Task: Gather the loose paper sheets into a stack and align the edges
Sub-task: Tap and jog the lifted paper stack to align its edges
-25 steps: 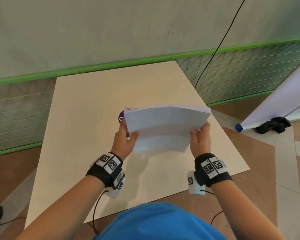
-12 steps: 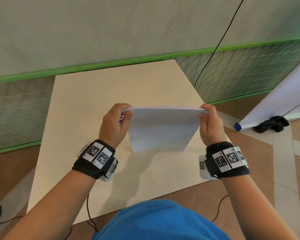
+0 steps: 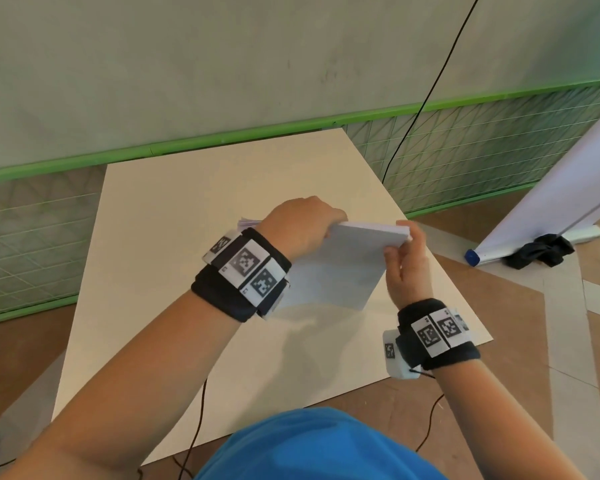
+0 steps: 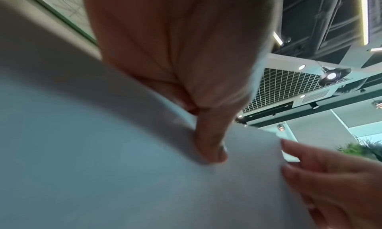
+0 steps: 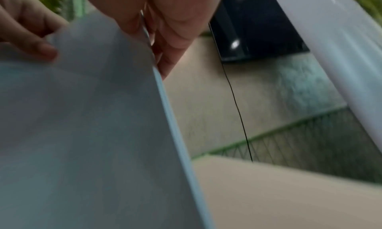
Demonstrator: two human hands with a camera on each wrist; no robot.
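A thick stack of white paper sheets (image 3: pixel 343 271) stands on edge over the beige table (image 3: pixel 187 254), tilted toward me. My left hand (image 3: pixel 331 230) reaches over from the left and grips the stack's top edge; in the left wrist view its thumb (image 4: pixel 208 147) presses on the near face of the paper stack (image 4: pixel 103 167). My right hand (image 3: pixel 397 242) holds the stack's upper right corner, with fingers curled round the side edge. In the right wrist view, the right hand's fingers (image 5: pixel 175 28) pinch the paper stack (image 5: pixel 82 134). The stack's left part is hidden behind my left wrist.
A small pale purplish thing (image 3: pixel 248 223) peeks out behind my left wrist on the table. A rolled white banner (image 3: pixel 551 202) with a blue end cap (image 3: pixel 471 257) and a black cloth (image 3: pixel 541 252) lie on the floor at right. A black cable (image 3: pixel 426 98) hangs down the wall.
My left hand has moved from the stack's left side up and over to its top edge. The stack has shifted right and turned, and the right hand has slid lower on the right edge.
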